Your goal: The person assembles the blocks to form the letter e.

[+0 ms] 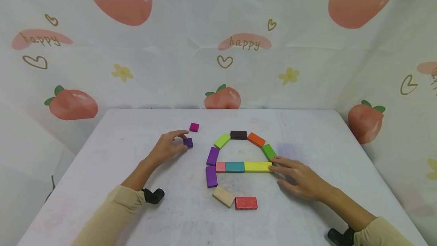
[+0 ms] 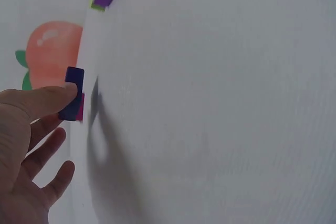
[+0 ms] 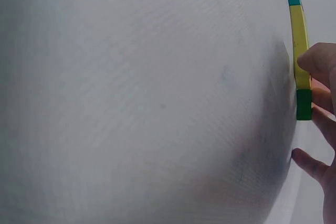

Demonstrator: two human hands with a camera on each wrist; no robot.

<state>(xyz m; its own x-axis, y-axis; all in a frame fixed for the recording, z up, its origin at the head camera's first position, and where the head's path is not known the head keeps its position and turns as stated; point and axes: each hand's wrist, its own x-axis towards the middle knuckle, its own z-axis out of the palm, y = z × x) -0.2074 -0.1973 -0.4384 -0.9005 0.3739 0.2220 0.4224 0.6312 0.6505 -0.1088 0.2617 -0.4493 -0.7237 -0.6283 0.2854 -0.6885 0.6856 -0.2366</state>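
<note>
Pinched between thumb and index finger of my left hand [image 1: 169, 144] is a small dark purple block [image 2: 72, 95]; its other fingers are spread. Just beyond that block, a magenta block [image 1: 194, 127] rests on the table. My right hand [image 1: 300, 179] has its fingers stretched out at the right end of a row of blocks. Its fingertips are right at the green block [image 1: 269, 152] and the end of the yellow block [image 1: 257, 167]. Left of the yellow one, a teal block [image 1: 235, 167] and a pink block [image 1: 220, 167] continue the straight row.
An arc of blocks rises over the row: purple [image 1: 213, 156], lime green [image 1: 222, 141], black [image 1: 238, 135] and orange [image 1: 256, 139]. Below sit another purple block [image 1: 211, 177], a wooden-coloured block [image 1: 223, 196] and a red block [image 1: 246, 203]. A printed curtain [image 1: 177, 79] hangs behind the white table [image 1: 153, 219].
</note>
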